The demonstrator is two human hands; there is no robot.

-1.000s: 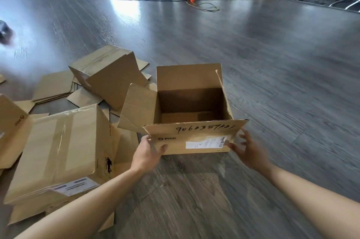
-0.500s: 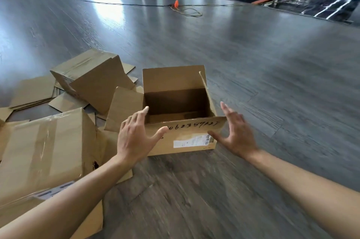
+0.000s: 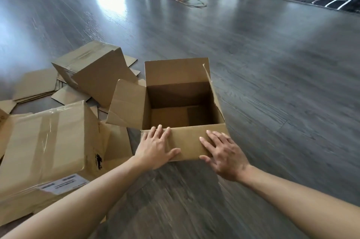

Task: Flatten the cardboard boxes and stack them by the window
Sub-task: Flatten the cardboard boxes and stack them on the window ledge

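Both hands have dropped from hovering above the near flap onto it: left hand (image 3: 155, 149) and right hand (image 3: 224, 155) lie flat, fingers straight and slightly spread, pressing the flap (image 3: 187, 141) of the open box (image 3: 175, 75) on the grey floor (image 3: 272, 82). Box upright, interior bare, left flap angled outward, far flap standing. Left of it: a taped box (image 3: 44, 147) on its side, a tipped box (image 3: 97, 71) behind, flattened sheets (image 3: 35, 84) beneath and around them.
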